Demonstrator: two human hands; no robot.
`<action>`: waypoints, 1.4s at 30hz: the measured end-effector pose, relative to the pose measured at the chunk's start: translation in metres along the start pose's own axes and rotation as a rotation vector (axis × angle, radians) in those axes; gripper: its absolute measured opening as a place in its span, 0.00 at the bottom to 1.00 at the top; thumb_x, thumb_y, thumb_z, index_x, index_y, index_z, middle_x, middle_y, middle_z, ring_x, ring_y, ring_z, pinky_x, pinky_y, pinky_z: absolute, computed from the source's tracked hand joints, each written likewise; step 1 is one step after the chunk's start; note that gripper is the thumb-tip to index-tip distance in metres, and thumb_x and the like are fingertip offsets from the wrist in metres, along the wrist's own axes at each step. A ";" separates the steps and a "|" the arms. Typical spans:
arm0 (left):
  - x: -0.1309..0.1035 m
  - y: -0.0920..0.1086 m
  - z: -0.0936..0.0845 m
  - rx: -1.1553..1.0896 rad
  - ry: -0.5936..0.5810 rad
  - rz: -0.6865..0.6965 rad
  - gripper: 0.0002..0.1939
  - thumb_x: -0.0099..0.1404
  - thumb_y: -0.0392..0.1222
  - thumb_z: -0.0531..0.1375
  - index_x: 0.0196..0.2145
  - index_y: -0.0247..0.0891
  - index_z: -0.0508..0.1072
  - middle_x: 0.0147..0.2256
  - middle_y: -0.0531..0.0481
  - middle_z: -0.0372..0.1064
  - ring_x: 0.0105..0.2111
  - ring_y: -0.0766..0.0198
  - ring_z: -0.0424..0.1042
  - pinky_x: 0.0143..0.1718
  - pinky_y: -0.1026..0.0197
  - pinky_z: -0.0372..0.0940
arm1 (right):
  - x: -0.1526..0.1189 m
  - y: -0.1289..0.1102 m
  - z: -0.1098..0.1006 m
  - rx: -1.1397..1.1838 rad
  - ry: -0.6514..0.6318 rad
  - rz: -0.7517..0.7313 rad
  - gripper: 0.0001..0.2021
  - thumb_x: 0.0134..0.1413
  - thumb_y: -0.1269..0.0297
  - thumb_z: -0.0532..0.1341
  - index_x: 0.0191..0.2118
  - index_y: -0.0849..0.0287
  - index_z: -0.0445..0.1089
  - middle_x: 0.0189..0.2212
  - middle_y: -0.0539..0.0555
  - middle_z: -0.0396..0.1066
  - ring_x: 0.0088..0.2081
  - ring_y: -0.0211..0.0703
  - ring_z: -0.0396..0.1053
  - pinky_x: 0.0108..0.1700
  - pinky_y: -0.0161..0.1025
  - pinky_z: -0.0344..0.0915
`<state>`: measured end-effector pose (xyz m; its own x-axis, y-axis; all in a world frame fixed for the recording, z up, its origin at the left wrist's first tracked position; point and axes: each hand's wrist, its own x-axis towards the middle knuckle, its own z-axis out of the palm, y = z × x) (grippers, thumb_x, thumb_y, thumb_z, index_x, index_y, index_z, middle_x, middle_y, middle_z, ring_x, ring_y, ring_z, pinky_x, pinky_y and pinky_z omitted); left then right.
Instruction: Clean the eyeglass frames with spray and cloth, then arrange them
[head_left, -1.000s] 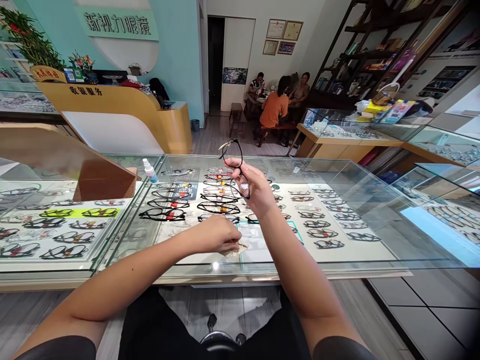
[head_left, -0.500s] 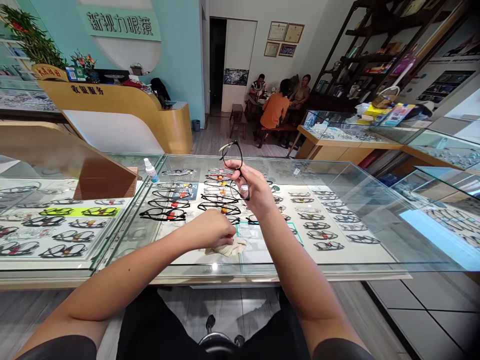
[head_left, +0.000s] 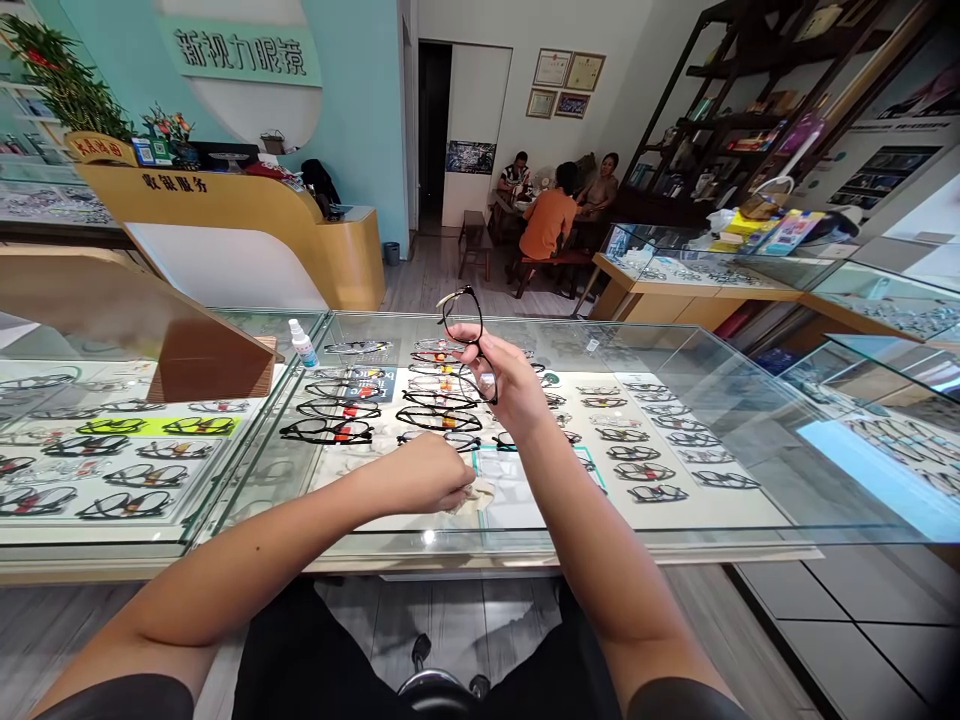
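Black-rimmed eyeglasses [head_left: 481,345] are held up over the glass counter, tilted on end, with my right hand [head_left: 511,378] pinching them near the middle. My left hand [head_left: 420,473] is low over the counter's glass top, its fingers curled down on a crumpled beige cloth [head_left: 475,497]. Part of the cloth lies hidden under that hand. Beneath the glass, rows of spectacle frames [head_left: 440,418] lie around both hands. To the left, a small white spray bottle [head_left: 303,344] stands on the glass.
A wooden board [head_left: 214,365] stands on the left showcase. Beyond the counter are a cashier desk [head_left: 352,255], a stool [head_left: 475,245] and several seated people around a table. Another glass showcase [head_left: 690,285] stands at the back right. Its far end bears bags and boxes.
My left hand has shifted slightly downward, and the cloth is bunched differently, with less of it showing at the left. My right hand and the glasses have barely moved.
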<state>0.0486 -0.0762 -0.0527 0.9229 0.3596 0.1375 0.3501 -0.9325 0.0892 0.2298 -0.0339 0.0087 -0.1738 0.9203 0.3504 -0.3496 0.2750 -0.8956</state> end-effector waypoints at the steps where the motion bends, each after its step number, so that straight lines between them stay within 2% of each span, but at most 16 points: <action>1: 0.000 0.000 0.001 -0.018 0.002 0.000 0.16 0.70 0.38 0.68 0.26 0.41 0.70 0.23 0.49 0.75 0.22 0.57 0.71 0.28 0.53 0.47 | 0.000 0.000 0.000 -0.007 -0.001 0.002 0.21 0.55 0.38 0.76 0.28 0.52 0.83 0.57 0.57 0.80 0.56 0.55 0.75 0.65 0.49 0.73; 5: -0.001 -0.004 -0.005 -0.066 -0.019 -0.029 0.15 0.71 0.43 0.70 0.28 0.41 0.72 0.23 0.51 0.74 0.22 0.58 0.71 0.27 0.54 0.46 | 0.001 0.001 -0.001 -0.020 -0.014 -0.006 0.20 0.56 0.40 0.75 0.28 0.52 0.83 0.57 0.57 0.80 0.60 0.56 0.74 0.67 0.48 0.72; 7: -0.003 -0.008 -0.013 -0.089 0.006 -0.042 0.13 0.71 0.48 0.71 0.31 0.42 0.75 0.23 0.52 0.75 0.23 0.58 0.72 0.28 0.54 0.48 | 0.002 0.002 -0.004 -0.019 -0.016 -0.002 0.19 0.56 0.41 0.75 0.28 0.52 0.83 0.57 0.57 0.80 0.56 0.54 0.74 0.60 0.45 0.74; 8: -0.004 -0.011 -0.018 -0.099 0.056 -0.043 0.12 0.71 0.49 0.70 0.33 0.43 0.76 0.24 0.53 0.75 0.24 0.59 0.73 0.28 0.55 0.51 | 0.002 0.002 -0.006 -0.019 -0.017 0.005 0.19 0.57 0.41 0.75 0.28 0.52 0.83 0.57 0.57 0.80 0.52 0.51 0.75 0.55 0.44 0.75; 10: -0.006 -0.019 -0.027 -0.101 0.246 -0.050 0.08 0.74 0.44 0.65 0.35 0.42 0.76 0.27 0.53 0.78 0.27 0.60 0.75 0.31 0.56 0.57 | 0.004 0.000 -0.011 -0.029 -0.025 0.021 0.20 0.56 0.41 0.75 0.29 0.53 0.84 0.57 0.56 0.80 0.46 0.47 0.74 0.49 0.42 0.75; 13: -0.009 -0.036 -0.037 -0.036 0.676 -0.117 0.12 0.79 0.40 0.60 0.35 0.42 0.75 0.31 0.50 0.80 0.33 0.60 0.77 0.38 0.56 0.66 | 0.005 -0.006 -0.019 -0.089 -0.074 0.035 0.21 0.56 0.40 0.76 0.28 0.54 0.84 0.53 0.58 0.80 0.49 0.50 0.74 0.53 0.43 0.73; 15: -0.011 -0.049 -0.040 0.064 0.937 -0.199 0.11 0.81 0.45 0.60 0.38 0.43 0.76 0.35 0.48 0.80 0.37 0.58 0.78 0.43 0.53 0.69 | 0.005 -0.011 -0.024 -0.156 -0.158 0.050 0.22 0.56 0.39 0.76 0.28 0.54 0.84 0.49 0.58 0.80 0.53 0.52 0.75 0.59 0.45 0.72; 16: -0.012 -0.055 -0.040 0.119 1.029 -0.231 0.10 0.81 0.49 0.61 0.42 0.44 0.78 0.38 0.47 0.82 0.40 0.55 0.80 0.46 0.51 0.71 | 0.005 -0.013 -0.026 -0.189 -0.212 0.063 0.22 0.57 0.39 0.76 0.28 0.54 0.85 0.47 0.58 0.80 0.53 0.53 0.74 0.61 0.46 0.70; 18: -0.013 -0.067 -0.039 0.213 1.120 -0.261 0.16 0.79 0.58 0.64 0.52 0.45 0.77 0.49 0.42 0.83 0.50 0.50 0.81 0.55 0.45 0.72 | 0.005 -0.016 -0.029 -0.241 -0.311 0.077 0.23 0.60 0.38 0.75 0.28 0.54 0.86 0.45 0.58 0.80 0.53 0.53 0.74 0.65 0.50 0.68; 20: -0.015 -0.075 -0.037 0.264 1.117 -0.257 0.29 0.75 0.68 0.66 0.61 0.46 0.74 0.59 0.39 0.81 0.58 0.45 0.80 0.62 0.40 0.70 | 0.005 -0.017 -0.031 -0.279 -0.376 0.070 0.23 0.61 0.38 0.74 0.29 0.53 0.86 0.43 0.57 0.81 0.51 0.53 0.74 0.67 0.53 0.66; 22: -0.016 -0.081 -0.034 0.281 1.083 -0.252 0.35 0.73 0.73 0.65 0.64 0.47 0.71 0.63 0.38 0.79 0.62 0.43 0.78 0.65 0.38 0.68 | 0.005 -0.015 -0.033 -0.314 -0.416 0.056 0.23 0.63 0.38 0.74 0.29 0.52 0.86 0.43 0.56 0.82 0.49 0.52 0.75 0.69 0.55 0.65; 27: -0.019 -0.087 -0.030 0.307 1.013 -0.267 0.34 0.71 0.77 0.65 0.60 0.49 0.74 0.60 0.40 0.84 0.59 0.42 0.78 0.62 0.37 0.68 | 0.006 -0.012 -0.036 -0.322 -0.498 0.051 0.21 0.65 0.40 0.74 0.30 0.52 0.88 0.41 0.57 0.80 0.47 0.51 0.75 0.58 0.51 0.71; 31: -0.022 -0.090 -0.031 0.279 0.998 -0.162 0.33 0.70 0.74 0.69 0.58 0.49 0.75 0.57 0.41 0.85 0.56 0.42 0.80 0.59 0.38 0.68 | 0.006 -0.014 -0.037 -0.346 -0.543 0.044 0.20 0.66 0.41 0.74 0.31 0.52 0.89 0.41 0.56 0.77 0.45 0.48 0.74 0.51 0.46 0.71; 37: -0.022 -0.089 -0.033 0.291 0.955 -0.141 0.31 0.70 0.74 0.69 0.53 0.46 0.74 0.49 0.43 0.88 0.45 0.50 0.85 0.48 0.48 0.70 | 0.004 -0.019 -0.036 -0.422 -0.558 0.025 0.21 0.67 0.41 0.74 0.31 0.52 0.88 0.40 0.55 0.75 0.45 0.47 0.73 0.51 0.46 0.68; 42: -0.019 -0.086 -0.030 0.275 1.010 -0.050 0.33 0.68 0.68 0.73 0.57 0.45 0.72 0.49 0.42 0.88 0.44 0.51 0.87 0.45 0.51 0.74 | 0.004 -0.020 -0.036 -0.433 -0.553 0.026 0.22 0.67 0.40 0.74 0.31 0.52 0.88 0.39 0.55 0.75 0.45 0.47 0.72 0.51 0.46 0.66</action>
<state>-0.0038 -0.0018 -0.0329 0.3875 0.1408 0.9111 0.5254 -0.8458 -0.0927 0.2692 -0.0259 0.0178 -0.6602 0.6830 0.3125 0.0386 0.4464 -0.8940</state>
